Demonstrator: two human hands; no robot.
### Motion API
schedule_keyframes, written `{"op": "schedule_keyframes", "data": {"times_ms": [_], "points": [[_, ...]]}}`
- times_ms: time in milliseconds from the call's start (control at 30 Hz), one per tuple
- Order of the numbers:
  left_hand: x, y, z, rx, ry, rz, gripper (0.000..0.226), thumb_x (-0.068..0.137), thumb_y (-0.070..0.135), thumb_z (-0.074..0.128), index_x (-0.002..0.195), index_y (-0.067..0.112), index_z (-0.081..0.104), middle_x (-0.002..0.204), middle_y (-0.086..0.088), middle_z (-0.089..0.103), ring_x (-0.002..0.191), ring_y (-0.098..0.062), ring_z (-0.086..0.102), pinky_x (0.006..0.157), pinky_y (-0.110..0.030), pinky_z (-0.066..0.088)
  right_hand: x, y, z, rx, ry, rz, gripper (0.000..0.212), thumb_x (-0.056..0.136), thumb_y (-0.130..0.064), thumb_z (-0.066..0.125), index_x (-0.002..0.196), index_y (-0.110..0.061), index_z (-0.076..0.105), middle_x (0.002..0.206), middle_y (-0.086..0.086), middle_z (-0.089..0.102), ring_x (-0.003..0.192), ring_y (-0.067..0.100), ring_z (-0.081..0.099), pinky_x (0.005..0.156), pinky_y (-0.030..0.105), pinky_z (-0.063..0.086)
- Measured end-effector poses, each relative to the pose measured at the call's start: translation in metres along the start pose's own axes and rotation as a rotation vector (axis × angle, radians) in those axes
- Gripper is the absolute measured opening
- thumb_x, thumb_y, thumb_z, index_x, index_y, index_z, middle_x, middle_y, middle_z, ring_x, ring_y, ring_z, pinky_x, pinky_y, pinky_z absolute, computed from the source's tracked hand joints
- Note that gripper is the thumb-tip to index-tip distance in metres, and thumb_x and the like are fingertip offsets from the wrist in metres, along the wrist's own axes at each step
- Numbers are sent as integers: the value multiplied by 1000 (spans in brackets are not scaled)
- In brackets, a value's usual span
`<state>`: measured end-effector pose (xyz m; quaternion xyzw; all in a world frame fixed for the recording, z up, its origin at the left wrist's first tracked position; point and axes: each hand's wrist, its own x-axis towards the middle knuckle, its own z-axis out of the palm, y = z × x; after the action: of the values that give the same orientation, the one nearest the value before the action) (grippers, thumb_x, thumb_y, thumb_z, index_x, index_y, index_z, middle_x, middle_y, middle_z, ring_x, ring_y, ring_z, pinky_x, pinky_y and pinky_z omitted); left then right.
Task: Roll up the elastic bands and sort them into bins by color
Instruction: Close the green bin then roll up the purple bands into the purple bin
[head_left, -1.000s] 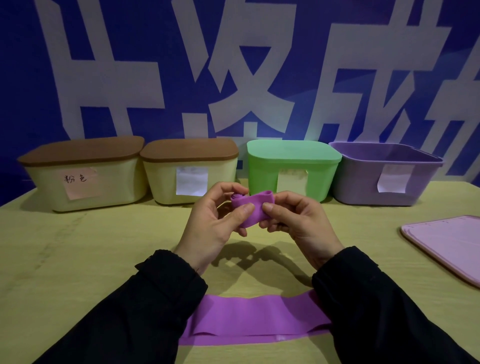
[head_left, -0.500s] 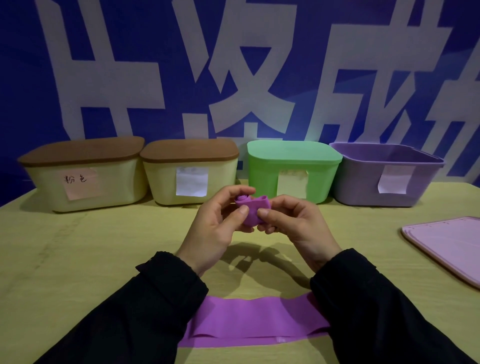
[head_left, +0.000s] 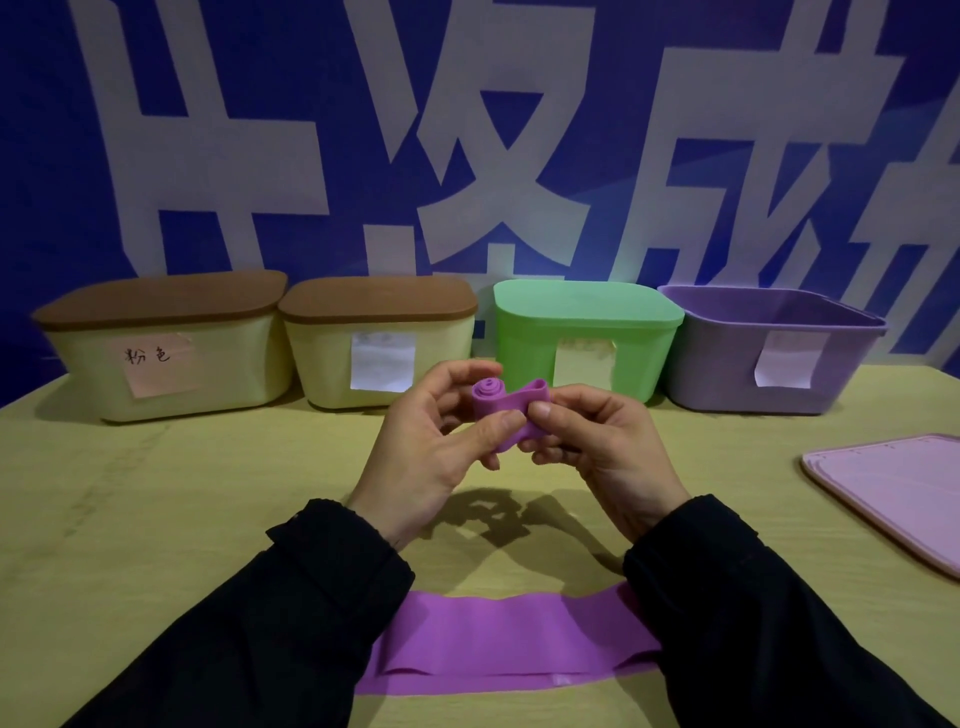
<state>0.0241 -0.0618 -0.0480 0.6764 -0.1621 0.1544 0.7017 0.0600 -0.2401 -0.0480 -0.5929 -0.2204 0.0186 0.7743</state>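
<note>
Above the table (head_left: 156, 519), both hands pinch a half-rolled purple band (head_left: 506, 410): left hand (head_left: 431, 447) thumb and fingers grip the coil, right hand (head_left: 597, 441) pinches the loose tail. If either pinch slackens, the springy coil could unwind. The open purple bin (head_left: 769, 353) (lid off) waits far right; another band (head_left: 509, 644) lies flat nearby.

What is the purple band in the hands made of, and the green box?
The purple band looks like soft, matte rubber or latex: it curls into a tight roll and bends between the fingers. The green box looks like smooth molded plastic, with rounded corners and a faint sheen on its lid.
</note>
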Motion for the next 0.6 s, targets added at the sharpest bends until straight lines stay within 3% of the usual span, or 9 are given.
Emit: {"op": "schedule_keyframes", "data": {"times_ms": [167,367,467,600], "points": [[0,-4,-1,-65,23,-39,38,73,21,79,107,14,64,94,-1,74,77,-19,70,64,-29,58,0,6,2,21,3,14,16,70,-20,79,83,-10,79,77,17,74,60,20,69,59,26,58],[2,-9,-2,-11,-3,-34,26,89,12,74,113,20,69,113,-6,71,99,-24,72,76,-35,61,4,11,0,-50,7,-17,23,77,-16,75,95,-2,70,81,11,73,68,18,67,67,28,55],[3,-13,0,54,-8,-27,30,98,9,63,122,27,65,122,-5,66,102,-24,72,82,-41,62,4,14,0,-99,-21,-19,12,82,-10,73,93,-6,71,82,8,74,69,16,67,67,27,54],[2,-14,1,74,-20,-3,35,103,3,52,126,28,63,124,-9,59,107,-29,68,85,-39,62,3,17,1,-137,-43,-22,7,87,-6,70,93,-9,74,81,6,73,66,12,64,67,24,53]]}}
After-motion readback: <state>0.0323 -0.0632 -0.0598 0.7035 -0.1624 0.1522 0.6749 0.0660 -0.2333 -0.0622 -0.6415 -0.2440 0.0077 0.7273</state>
